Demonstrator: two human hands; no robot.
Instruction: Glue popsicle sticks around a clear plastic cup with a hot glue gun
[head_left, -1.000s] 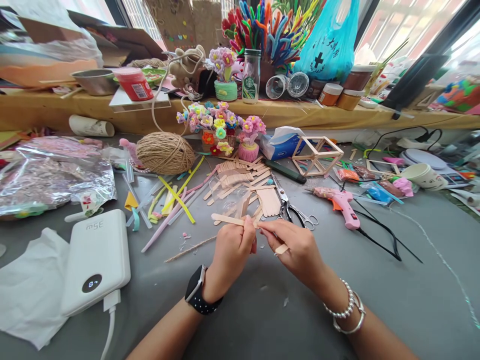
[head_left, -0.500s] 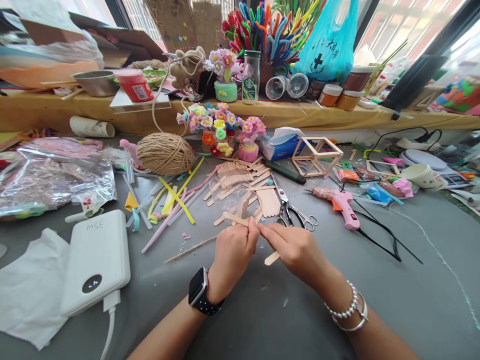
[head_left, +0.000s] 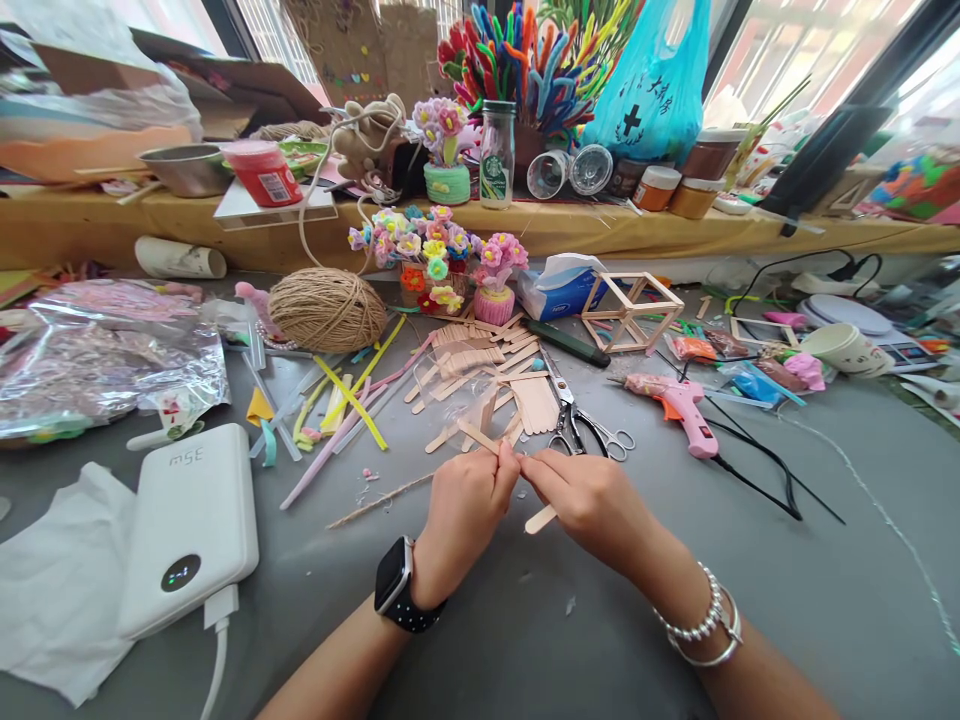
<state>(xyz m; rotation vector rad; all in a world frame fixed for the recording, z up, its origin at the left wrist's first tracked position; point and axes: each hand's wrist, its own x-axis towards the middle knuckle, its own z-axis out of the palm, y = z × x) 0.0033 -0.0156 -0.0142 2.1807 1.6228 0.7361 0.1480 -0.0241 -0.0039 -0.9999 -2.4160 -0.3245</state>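
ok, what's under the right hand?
A wooden stick pokes out from under the right hand, one rounded end showing. The rest of that stick and the table beneath the palm are covered.

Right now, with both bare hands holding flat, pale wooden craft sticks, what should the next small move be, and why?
Perhaps tilt the left hand slightly to uncover what it hides. It pinches one flat, pale wooden craft stick, another rounded stick end pokes out beneath the right hand, and the hands, nearly together, hide whether the two join.

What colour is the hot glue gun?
The hot glue gun is pink with an orange trigger (head view).
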